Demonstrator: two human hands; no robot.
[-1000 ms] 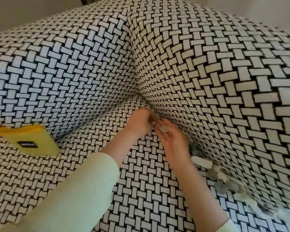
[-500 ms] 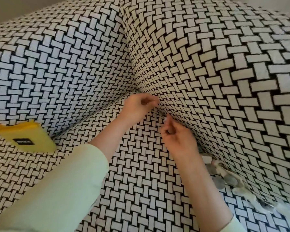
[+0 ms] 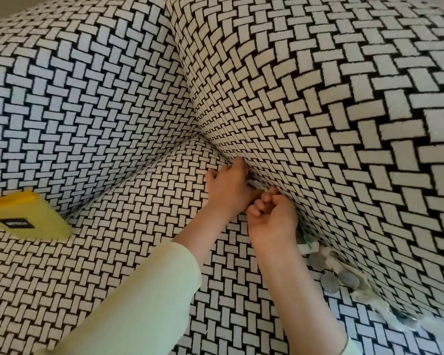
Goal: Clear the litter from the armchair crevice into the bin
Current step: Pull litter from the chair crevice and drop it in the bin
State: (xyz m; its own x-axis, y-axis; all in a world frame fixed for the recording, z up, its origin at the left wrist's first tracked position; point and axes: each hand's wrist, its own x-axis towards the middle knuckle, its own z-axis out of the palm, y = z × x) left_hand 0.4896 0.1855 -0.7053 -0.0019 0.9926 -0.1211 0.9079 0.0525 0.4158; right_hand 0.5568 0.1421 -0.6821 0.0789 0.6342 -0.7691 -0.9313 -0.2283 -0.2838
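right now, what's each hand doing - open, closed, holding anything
left hand: fingertips buried in the armchair crevice, cannot tell open or closed.
right hand: closed in a fist, anything inside is hidden.

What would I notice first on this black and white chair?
The bold black-and-white woven-pattern armchair fabric fills nearly everything. In the middle, a bare left hand and right hand meet at the crevice between seat and side. Round silvery coins and pale scraps lie along that crevice at lower right, and a flat yellow thing with a black label sits far left.
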